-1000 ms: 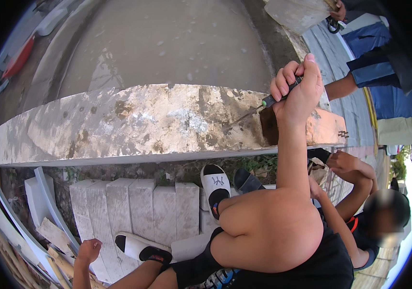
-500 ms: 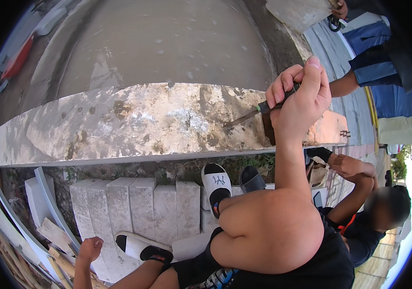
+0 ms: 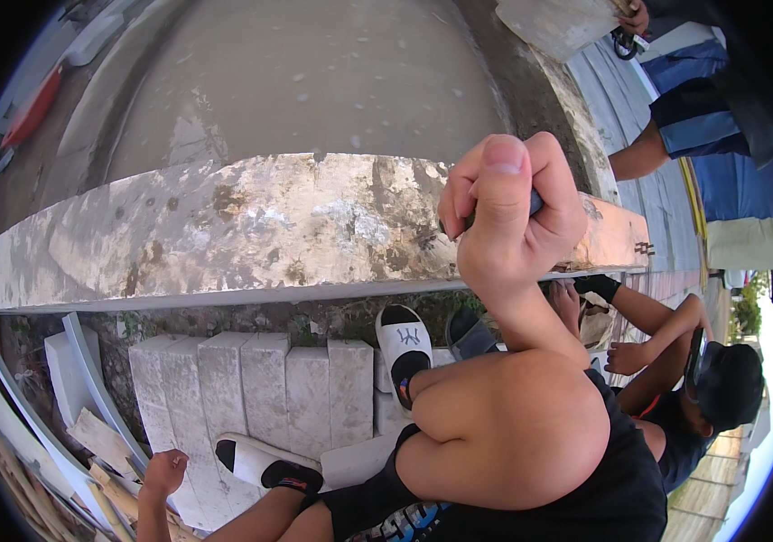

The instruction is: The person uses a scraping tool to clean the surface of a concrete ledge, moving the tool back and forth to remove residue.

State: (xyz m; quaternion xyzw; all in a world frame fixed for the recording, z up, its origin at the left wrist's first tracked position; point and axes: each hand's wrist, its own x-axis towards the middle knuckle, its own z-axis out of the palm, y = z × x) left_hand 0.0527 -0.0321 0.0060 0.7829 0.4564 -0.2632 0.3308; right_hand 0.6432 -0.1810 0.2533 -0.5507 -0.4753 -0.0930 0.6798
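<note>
My right hand (image 3: 517,212) is closed in a fist round a dark-handled tool (image 3: 536,203). Only bits of the handle show between the fingers; its blade is hidden in this frame. Earlier the tool shows a black grip, a green collar and a narrow brownish blade. The fist hangs over the stained pale concrete ledge (image 3: 265,230), towards its right part. At the lower left, my left hand (image 3: 166,471) is held near my lowered foot, above pale blocks (image 3: 265,384). Its fingers are curled in, and nothing shows in them.
Smooth grey wet-looking cement (image 3: 314,81) lies beyond the ledge. Metal strips (image 3: 102,384) and wood pieces (image 3: 116,492) lie at the left. On the right a person in a dark cap (image 3: 730,388) crouches close by; another person's leg (image 3: 639,158) stands farther back.
My right fist has moved left and down in the picture and turned, so the blade no longer shows. The crouching person's head and hand have shifted. My left hand stays nearly in place.
</note>
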